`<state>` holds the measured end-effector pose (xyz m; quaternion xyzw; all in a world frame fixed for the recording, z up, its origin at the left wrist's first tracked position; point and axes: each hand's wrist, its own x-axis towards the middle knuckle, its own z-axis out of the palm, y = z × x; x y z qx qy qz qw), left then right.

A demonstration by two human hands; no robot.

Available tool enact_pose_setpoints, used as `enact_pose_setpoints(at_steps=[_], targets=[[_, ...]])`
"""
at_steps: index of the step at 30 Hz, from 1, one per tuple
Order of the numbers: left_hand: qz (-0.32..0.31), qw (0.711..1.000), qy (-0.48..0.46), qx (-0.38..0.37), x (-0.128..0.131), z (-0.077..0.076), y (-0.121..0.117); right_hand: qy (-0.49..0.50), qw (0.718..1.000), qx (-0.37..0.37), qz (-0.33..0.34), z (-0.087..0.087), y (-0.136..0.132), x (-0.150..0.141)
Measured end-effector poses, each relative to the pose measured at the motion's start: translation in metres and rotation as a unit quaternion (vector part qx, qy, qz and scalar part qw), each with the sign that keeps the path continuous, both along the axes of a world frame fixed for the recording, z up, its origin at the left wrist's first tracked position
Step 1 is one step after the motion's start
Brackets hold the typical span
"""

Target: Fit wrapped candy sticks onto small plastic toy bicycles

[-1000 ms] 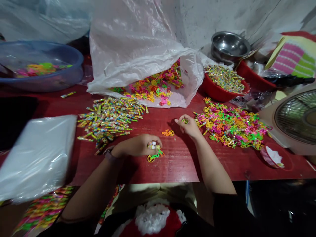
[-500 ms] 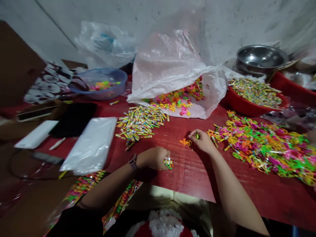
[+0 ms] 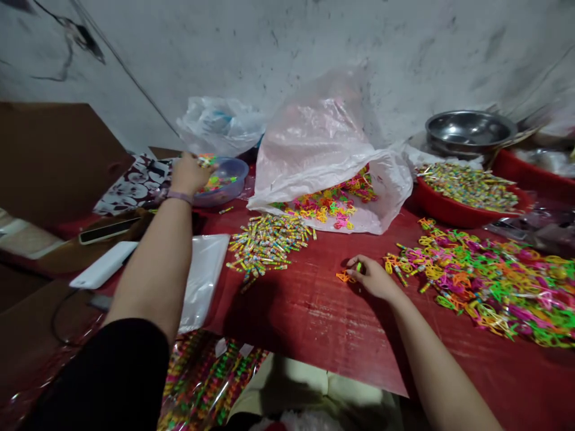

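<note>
My left hand (image 3: 189,173) is closed around a small bunch of patterned tubes with colourful plastic pieces (image 3: 206,160), held above the blue plastic basin (image 3: 236,185). Bright loose pieces lie inside that basin. On the red table, my right hand (image 3: 371,276) is closed in a loose pinch on a small yellow-green plastic piece (image 3: 359,267). Under its fingertips lies an orange plastic bicycle-shaped piece (image 3: 344,277). A heap of thin patterned tubes (image 3: 267,245) is between my two hands. To the right spreads a pile of coloured plastic pieces (image 3: 489,281), some with tubes attached.
A white plastic sack (image 3: 314,143) of plastic pieces lies open at the back. Right of it are a red bowl (image 3: 462,212) of tubes and a metal bowl (image 3: 471,131). Clear bags (image 3: 204,281), a white device (image 3: 103,265) and a phone (image 3: 110,230) lie left.
My left hand has moved from the table's front middle to above the blue basin, carrying its bunch. My right hand stays beside the orange piece. The view has swung left and up.
</note>
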<state>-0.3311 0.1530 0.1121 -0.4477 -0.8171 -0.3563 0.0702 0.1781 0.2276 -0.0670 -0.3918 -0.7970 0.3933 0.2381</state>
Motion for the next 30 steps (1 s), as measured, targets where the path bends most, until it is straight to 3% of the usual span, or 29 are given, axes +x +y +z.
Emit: enact_pose_setpoints(at_steps=[3,6,9,12,15,18,23,30], targets=[[0.064,0.997,0.005,0.036,-0.012,0.006,0.015,0.021,1.0,0.01,-0.014,0.0,-0.001,-0.001],[0.015,1.0,0.012,0.021,0.016,-0.016,0.025,0.026,0.997,0.021,-0.065,-0.003,0.003,0.001],[-0.14,0.989,0.026,-0.03,0.079,-0.054,0.027,0.061,0.993,-0.035,-0.095,-0.009,0.01,0.005],[-0.252,0.966,-0.001,-0.065,0.164,-0.093,0.017,0.116,0.978,-0.134,-0.108,-0.011,0.015,0.008],[-0.408,0.901,-0.084,-0.123,0.245,-0.127,0.002,0.147,0.966,-0.186,-0.106,-0.008,0.017,0.009],[-0.405,0.888,-0.103,-0.191,0.297,-0.158,-0.002,0.189,0.955,-0.214,-0.083,-0.006,0.016,0.009],[-0.389,0.89,-0.072,-0.226,0.317,-0.194,0.009,0.175,0.966,-0.178,-0.068,-0.014,0.016,0.007],[-0.403,0.888,-0.092,-0.199,0.31,-0.208,0.009,0.208,0.966,-0.149,-0.042,-0.015,0.008,-0.001]])
